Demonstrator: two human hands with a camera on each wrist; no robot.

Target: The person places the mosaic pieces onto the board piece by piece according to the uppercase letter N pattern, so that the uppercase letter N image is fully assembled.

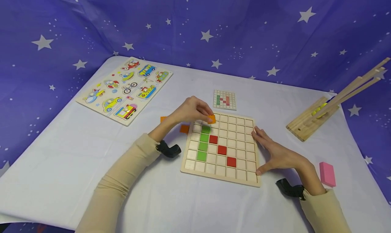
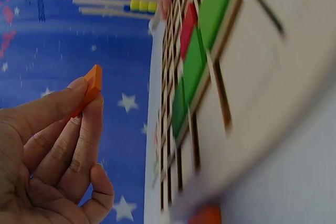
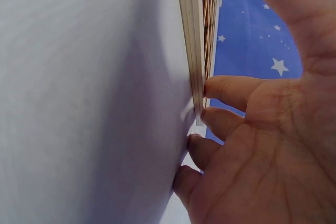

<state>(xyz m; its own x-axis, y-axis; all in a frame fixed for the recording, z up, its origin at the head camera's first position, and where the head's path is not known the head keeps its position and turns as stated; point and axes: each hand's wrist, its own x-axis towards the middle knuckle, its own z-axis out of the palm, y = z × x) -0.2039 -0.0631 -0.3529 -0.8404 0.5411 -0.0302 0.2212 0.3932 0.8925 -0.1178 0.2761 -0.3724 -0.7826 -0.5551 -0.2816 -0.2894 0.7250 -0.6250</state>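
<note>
Between thumb and fingertips my left hand [image 1: 193, 110] pinches an orange square tile [image 1: 211, 119], held above the upper left part of a wooden grid board [image 1: 220, 178]. The left wrist view shows the same tile [image 2: 93, 85] raised off the board. A column of several green tiles [image 1: 203, 146] and a diagonal of three red tiles [image 1: 222, 150] lie in the grid. At the board's right edge rests my right hand [image 1: 276, 155], its fingers spread; in the right wrist view fingertips touch the board's side [image 3: 191, 51].
Orange tiles [image 1: 184, 128] lie left of the board. Behind it is a pattern card [image 1: 224, 100]. A vehicle puzzle board [image 1: 125, 88] lies at back left. On the right are a wooden stand with tall rods [image 1: 308, 124] and a pink block [image 1: 327, 174].
</note>
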